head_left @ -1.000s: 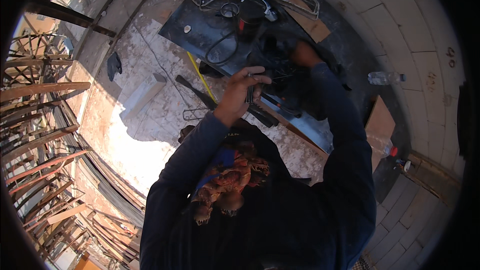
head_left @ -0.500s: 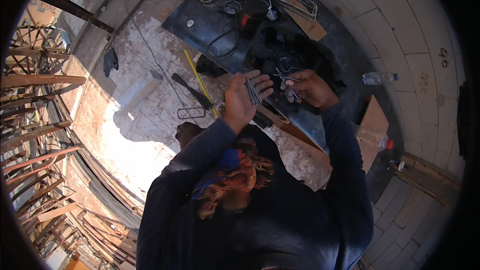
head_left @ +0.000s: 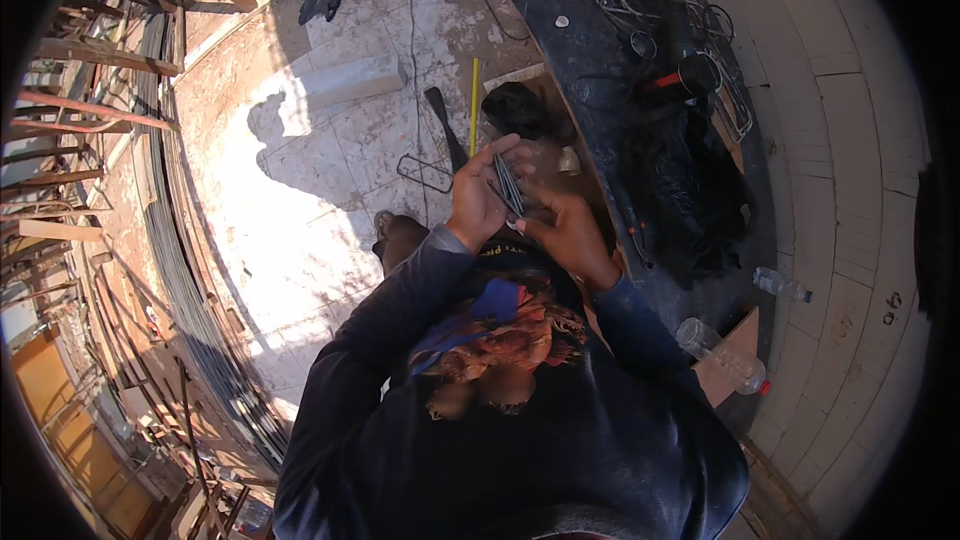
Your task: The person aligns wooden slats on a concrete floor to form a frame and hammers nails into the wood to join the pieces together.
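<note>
In front of my body, a bundle of grey metal nails (head_left: 508, 186) lies across the palm and fingers of my left hand (head_left: 478, 202). Close against it is my right hand (head_left: 570, 236), its thumb and fingers pinched at the lower ends of the nails. Its far fingertips are partly hidden. To the right, black plastic sheeting (head_left: 700, 180) lies crumpled on a dark board tabletop (head_left: 590, 70), whose near edge runs just past my right hand.
A dark cylinder with a red part (head_left: 690, 78) and bent metal rods (head_left: 650, 2) lie on the tabletop. Two plastic bottles (head_left: 722, 355) are at right by the block wall (head_left: 835, 220). On the floor are a yellow strip (head_left: 475, 105), a wire frame (head_left: 424, 174) and a pale block (head_left: 352, 83).
My right hand has left the loose nails over the tabletop and come in to my left hand. The view has turned, so the tabletop now sits further right.
</note>
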Available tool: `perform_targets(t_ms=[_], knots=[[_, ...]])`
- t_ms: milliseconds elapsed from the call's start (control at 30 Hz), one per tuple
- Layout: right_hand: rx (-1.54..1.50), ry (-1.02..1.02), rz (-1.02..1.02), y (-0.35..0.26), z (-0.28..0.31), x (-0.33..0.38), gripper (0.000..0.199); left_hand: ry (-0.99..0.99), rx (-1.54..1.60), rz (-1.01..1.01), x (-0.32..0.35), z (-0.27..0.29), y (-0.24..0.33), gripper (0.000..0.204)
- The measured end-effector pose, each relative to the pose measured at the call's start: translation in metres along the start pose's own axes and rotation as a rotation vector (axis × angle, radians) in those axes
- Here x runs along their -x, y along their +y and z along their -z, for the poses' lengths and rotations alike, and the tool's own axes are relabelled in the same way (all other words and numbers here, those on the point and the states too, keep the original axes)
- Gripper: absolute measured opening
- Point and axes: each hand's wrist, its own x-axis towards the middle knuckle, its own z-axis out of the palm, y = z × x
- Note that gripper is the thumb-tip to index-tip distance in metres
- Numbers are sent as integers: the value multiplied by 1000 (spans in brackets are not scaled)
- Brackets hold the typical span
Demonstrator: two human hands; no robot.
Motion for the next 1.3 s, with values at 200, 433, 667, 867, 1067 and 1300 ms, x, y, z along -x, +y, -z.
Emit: perform_targets(t_ms=[200,433,667,867,1067,1300], knots=[[34,-79,-38,-33,-114,-49,28,66,231,-147,50,70,93,45],[425,-430,505,-92,-280,-78,15,312,110,-483,142,176,181,27],[377,-751,1167,-116,-442,-66,19,580,392,-779,273,264,226,29],[153,-1054,1109,-144,-537,-57,17,569,658,-989,368,281,236,26],[84,-1145,451,-163,-627,-77,13,653,667,-926,387,330,231,27],[147,-1057,-57,-174,-761,-158,18,773,333,-933,436,403,326,31]])
